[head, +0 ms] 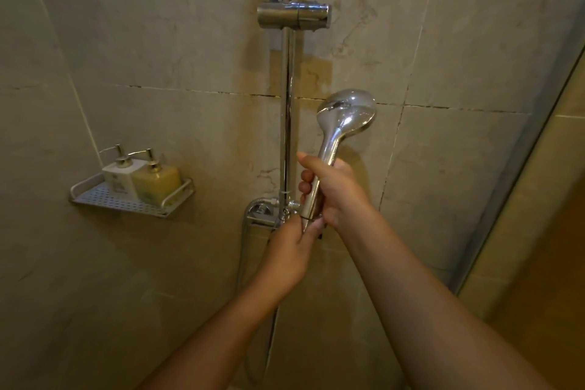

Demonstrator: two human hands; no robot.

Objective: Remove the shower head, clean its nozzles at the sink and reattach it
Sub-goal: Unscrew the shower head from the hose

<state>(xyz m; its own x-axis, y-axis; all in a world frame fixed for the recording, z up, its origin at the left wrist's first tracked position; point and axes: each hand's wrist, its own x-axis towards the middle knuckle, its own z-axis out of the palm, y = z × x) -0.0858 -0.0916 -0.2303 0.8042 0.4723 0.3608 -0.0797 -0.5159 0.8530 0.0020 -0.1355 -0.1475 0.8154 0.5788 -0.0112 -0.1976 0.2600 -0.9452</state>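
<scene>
Two bare forearms reach up from the bottom edge toward the middle of a tiled shower wall. On the right, the right hand (335,190) is wrapped in a full fist around the chrome handle of the shower head (343,119), which stands upright, off its bracket, with its round back toward the camera and its nozzles facing away. Just below, the left hand (292,250) is pinched closed at the bottom end of the handle, where the hose (242,250) would join; the joint itself is hidden by the fingers. Behind the hands a vertical chrome rail (288,111) carries the empty holder (294,15) high up. Well to the left, a perforated metal shelf (104,199) holds two pump bottles (139,179) side by side.
</scene>
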